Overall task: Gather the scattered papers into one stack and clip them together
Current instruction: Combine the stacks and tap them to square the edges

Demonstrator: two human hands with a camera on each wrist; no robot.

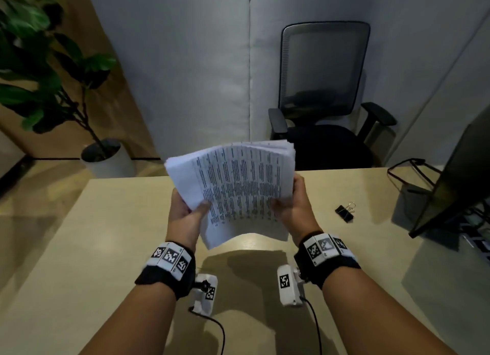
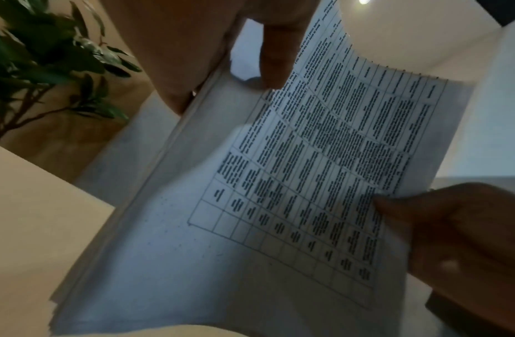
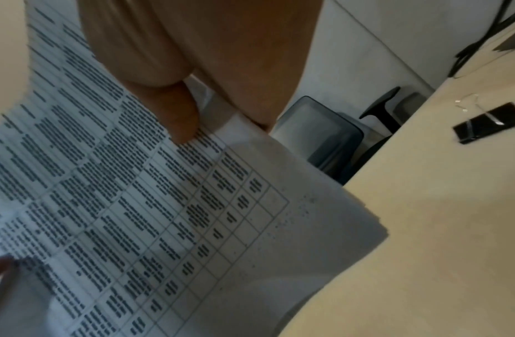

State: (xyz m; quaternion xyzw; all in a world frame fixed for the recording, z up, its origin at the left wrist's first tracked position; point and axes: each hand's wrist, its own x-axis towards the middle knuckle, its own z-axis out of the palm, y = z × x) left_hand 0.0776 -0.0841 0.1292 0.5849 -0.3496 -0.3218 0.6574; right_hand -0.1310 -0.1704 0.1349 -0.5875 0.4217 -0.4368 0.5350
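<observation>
A thick stack of printed papers [image 1: 238, 184] with a table of text on the top sheet is held above the beige desk [image 1: 106, 248], tilted up and bowed. My left hand [image 1: 185, 211] grips its left edge, thumb on top. My right hand [image 1: 291, 203] grips the right edge, thumb on the top sheet. The sheets are uneven along the left edge. In the left wrist view the papers [image 2: 279, 193] fill the frame; in the right wrist view the papers [image 3: 164, 216] lie under my thumb. A black binder clip [image 1: 344, 212] lies on the desk to the right, also the binder clip [image 3: 487, 123].
A dark monitor [image 1: 456, 174] stands at the desk's right edge, with a wire holder [image 1: 408, 174] behind it. An office chair [image 1: 323, 94] stands beyond the desk. A potted plant [image 1: 53, 76] is at the far left on the floor.
</observation>
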